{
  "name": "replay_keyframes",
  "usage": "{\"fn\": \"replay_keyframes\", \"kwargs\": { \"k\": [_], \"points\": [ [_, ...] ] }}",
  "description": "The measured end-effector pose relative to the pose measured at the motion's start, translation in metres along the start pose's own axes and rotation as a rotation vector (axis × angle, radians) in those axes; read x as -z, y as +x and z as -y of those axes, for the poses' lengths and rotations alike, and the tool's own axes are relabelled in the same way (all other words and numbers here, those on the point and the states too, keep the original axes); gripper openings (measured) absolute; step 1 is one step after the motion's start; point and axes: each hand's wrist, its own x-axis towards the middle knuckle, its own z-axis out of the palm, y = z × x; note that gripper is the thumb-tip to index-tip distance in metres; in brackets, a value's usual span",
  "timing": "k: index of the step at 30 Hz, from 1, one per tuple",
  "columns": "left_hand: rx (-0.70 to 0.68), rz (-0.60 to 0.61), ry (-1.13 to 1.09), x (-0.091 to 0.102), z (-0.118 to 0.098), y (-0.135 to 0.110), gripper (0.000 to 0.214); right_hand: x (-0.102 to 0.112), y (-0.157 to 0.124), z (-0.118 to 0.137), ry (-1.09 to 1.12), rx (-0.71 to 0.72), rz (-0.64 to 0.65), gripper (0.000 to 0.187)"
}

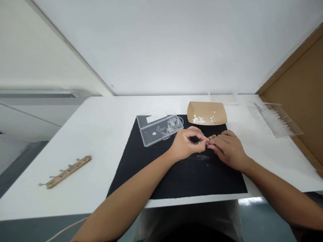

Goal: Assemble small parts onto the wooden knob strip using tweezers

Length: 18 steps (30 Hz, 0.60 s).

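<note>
Black mat [176,174] on a white table [106,134] — brown paper tray [217,112], white specks inside.

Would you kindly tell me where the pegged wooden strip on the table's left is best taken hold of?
Probably at its bare right end, pinched across the width from above and the near side. The wooden strip lies flat and slanted on the table, and its metal pegs jut along the far edge, crowding that side.

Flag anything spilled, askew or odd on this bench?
Some white dust smears the black mat under the left hand and right hand, which pinch a small wooden piece; it matches the white bits in the brown paper tray. The wooden peg strip lies askew, far left.
</note>
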Motion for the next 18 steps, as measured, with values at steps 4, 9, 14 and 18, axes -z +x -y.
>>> {"fn": "replay_keyframes", "kwargs": {
  "k": [4, 9, 14, 18],
  "points": [
    [0.074, 0.046, -0.09, 0.0006, -0.0019, -0.0001, 0.011, 0.0002, 0.0004, -0.0009, 0.061, -0.018, 0.017, 0.015],
    [0.148, 0.091, -0.128, 0.0024, -0.0046, 0.0004, 0.017, 0.001, 0.0013, -0.0018, 0.158, -0.053, 0.062, 0.02],
    [0.167, 0.135, -0.15, 0.0046, -0.0035, 0.0007, 0.022, 0.0002, -0.0004, -0.0046, 0.259, -0.077, 0.113, 0.019],
    [0.183, 0.146, -0.157, 0.0054, -0.0014, 0.0008, 0.025, -0.0011, -0.0015, -0.0066, 0.301, -0.1, 0.14, 0.019]
  ]
}}
